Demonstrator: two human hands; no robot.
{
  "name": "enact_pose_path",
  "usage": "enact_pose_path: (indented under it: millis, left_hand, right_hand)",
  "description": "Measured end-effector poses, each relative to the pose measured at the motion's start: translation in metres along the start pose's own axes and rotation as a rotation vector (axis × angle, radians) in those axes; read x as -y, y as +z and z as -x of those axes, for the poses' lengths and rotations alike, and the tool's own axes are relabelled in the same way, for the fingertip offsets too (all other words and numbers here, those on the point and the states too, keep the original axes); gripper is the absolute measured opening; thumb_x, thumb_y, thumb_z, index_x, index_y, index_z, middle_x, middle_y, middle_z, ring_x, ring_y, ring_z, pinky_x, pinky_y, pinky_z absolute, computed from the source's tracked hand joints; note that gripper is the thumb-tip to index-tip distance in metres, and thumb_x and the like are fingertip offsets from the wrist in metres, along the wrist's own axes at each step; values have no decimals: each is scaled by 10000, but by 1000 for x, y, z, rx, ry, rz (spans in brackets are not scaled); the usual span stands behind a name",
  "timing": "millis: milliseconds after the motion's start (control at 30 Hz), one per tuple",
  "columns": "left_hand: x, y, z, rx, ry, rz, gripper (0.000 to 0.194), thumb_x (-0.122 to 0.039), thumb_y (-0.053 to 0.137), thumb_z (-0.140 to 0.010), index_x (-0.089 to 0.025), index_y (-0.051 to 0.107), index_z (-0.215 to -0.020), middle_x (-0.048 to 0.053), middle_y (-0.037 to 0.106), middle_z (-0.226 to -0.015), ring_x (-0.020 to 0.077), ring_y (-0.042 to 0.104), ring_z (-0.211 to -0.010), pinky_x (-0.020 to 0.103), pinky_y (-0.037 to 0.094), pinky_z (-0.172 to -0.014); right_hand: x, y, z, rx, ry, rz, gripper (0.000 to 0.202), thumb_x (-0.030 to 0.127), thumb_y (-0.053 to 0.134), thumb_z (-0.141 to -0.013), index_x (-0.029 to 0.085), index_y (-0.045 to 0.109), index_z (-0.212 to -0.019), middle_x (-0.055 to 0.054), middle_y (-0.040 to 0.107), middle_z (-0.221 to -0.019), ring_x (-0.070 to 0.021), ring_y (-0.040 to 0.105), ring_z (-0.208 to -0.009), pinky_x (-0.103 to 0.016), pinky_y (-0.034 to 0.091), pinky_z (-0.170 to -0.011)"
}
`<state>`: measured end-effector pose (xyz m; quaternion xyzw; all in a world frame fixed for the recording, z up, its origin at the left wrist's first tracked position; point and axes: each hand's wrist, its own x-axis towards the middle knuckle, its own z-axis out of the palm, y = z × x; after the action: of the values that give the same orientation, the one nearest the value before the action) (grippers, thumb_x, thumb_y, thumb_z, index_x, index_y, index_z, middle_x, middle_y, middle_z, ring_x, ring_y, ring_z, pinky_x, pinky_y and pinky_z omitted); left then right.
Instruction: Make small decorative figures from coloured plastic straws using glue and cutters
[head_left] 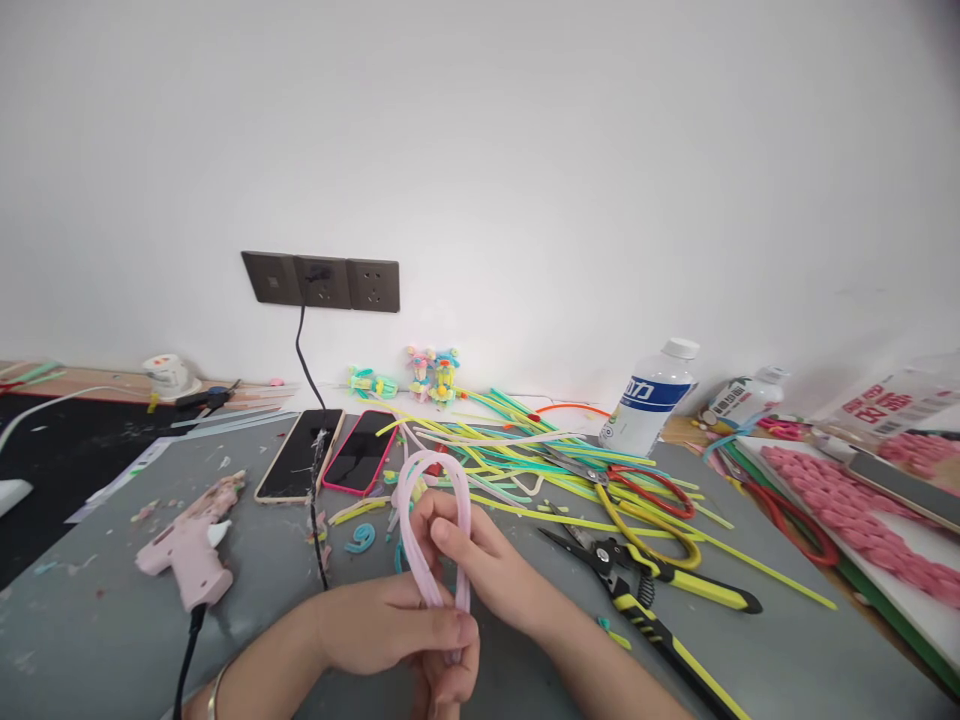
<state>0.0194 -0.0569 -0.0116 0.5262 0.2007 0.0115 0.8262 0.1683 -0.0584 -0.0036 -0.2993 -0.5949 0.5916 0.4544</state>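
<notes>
A bundle of pale pink pipe cleaners (409, 500) is bent into a tall upright loop in front of me. My left hand (397, 625) is closed round the lower ends, with the thumb pressed over them. My right hand (480, 560) grips the right side of the loop, its fingers curled through the opening and its thumb near the inner edge. Just behind the loop lie loose yellow, green and white pipe cleaners (517, 460). A small blue curled piece (361, 538) rests left of my hands. Part of the bundle is hidden by my fingers.
A pink hot glue gun (191, 550) lies at left, near two phones (300, 455) and a black cord (315, 500). On the right are yellow-black pruning shears (637, 585), red-handled scissors (652, 490) and a white bottle (649, 400). Small pipe-cleaner figures (444, 375) stand by the wall.
</notes>
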Motion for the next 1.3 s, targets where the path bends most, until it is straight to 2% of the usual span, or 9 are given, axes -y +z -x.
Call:
enact_pose_path:
  millis: [133, 200, 467, 533, 700, 800, 900, 1167, 1300]
  left_hand:
    - [-11, 1, 6, 58, -51, -87, 662, -807, 547, -716, -186, 515, -491, 70, 694, -540, 180, 641, -509, 261, 481, -484]
    - [-17, 3, 8, 89, -85, -238, 694, -839, 492, -726, -183, 555, -510, 51, 691, -545, 150, 600, -482, 243, 440, -465]
    - [-18, 6, 6, 81, -89, -354, 721, -903, 462, -656, -199, 482, -500, -22, 446, -422, 97, 373, -406, 210, 329, -396]
    - [-12, 0, 3, 130, -32, -397, 721, -900, 417, -689, -203, 429, -504, -29, 388, -426, 98, 355, -412, 207, 331, -385]
    - [-3, -14, 0, 307, 76, -447, 686, -862, 370, -758, -205, 439, -573, -16, 429, -446, 117, 413, -422, 220, 419, -413]
    - [-9, -15, 0, 478, 165, -489, 650, -807, 309, -826, -227, 370, -541, -9, 390, -415, 129, 398, -407, 231, 392, -396]
    - [-13, -12, -1, 518, 212, -512, 643, -806, 265, -829, -239, 342, -535, -13, 357, -397, 133, 371, -383, 242, 376, -376]
    - [-1, -15, 1, 387, 128, -469, 631, -809, 351, -815, -213, 467, -644, -4, 429, -562, 150, 461, -524, 258, 431, -510]
    - [-10, -10, 5, 323, 130, -375, 577, -719, 475, -848, -170, 635, -919, 65, 621, -823, 182, 566, -740, 279, 468, -676]
  right_hand:
    - [13, -2, 2, 187, 50, -183, 405, 591, 636, -840, 194, 600, -910, -35, 588, -881, -162, 542, -809, -273, 435, -753]
    - [15, -2, 3, 221, 70, -270, 362, 543, 661, -843, 198, 588, -926, -48, 630, -876, -177, 571, -839, -288, 436, -777]
    - [13, -10, -2, 196, 28, -658, 486, 528, 613, -877, 202, 400, -587, -58, 628, -805, -182, 637, -726, -322, 484, -744]
    - [14, -13, -2, 173, -3, -735, 483, 475, 613, -899, 181, 444, -556, -43, 622, -807, -159, 640, -727, -286, 490, -736]
    - [14, -16, 0, 115, 19, -826, 248, 403, 683, -880, 173, 714, -796, -33, 679, -892, -134, 683, -804, -258, 529, -797]
    - [11, -16, 2, 101, 38, -779, 212, 392, 725, -855, 185, 749, -891, -40, 730, -889, -135, 717, -772, -267, 564, -773]
    - [6, -16, 2, 37, 51, -700, 217, 387, 797, -785, 183, 765, -849, -33, 763, -768, -123, 724, -636, -226, 581, -643]
    - [3, -16, 0, -53, 10, -563, 227, 391, 840, -725, 199, 802, -839, -51, 784, -695, -144, 732, -543, -220, 598, -547]
    - [3, -13, 0, -75, 18, -517, 242, 397, 841, -718, 189, 805, -837, -62, 784, -695, -156, 734, -544, -249, 613, -574]
